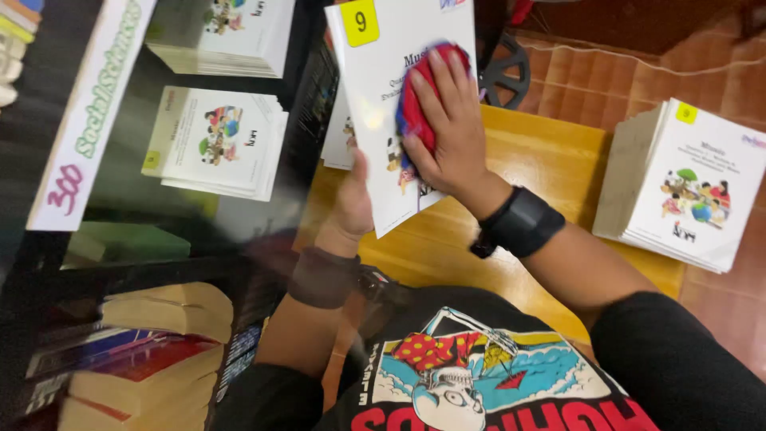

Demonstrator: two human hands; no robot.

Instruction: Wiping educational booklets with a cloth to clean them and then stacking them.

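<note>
Above the wooden desk (550, 172), a white booklet (379, 104) is held upright from below by the left hand (353, 203), fingers closed on its lower edge. A red-and-blue cloth (416, 100) is pressed flat against its cover by the right hand (447, 128), palm down, fingers extended, wrist bent.

Below me is a yellow-brown wooden surface (550, 168). At its three o'clock edge a tall stack of thin white booklets with colourful cover drawings (686, 187) lies directly on it, hanging partly over the reddish tiled floor (614, 80). At nine o'clock stands a dark shelf unit (128, 199). Its upper shelves carry two more stacks of white booklets (219, 144). At seven o'clock, its lower shelf carries thick books with yellowed page edges (152, 343).
</note>
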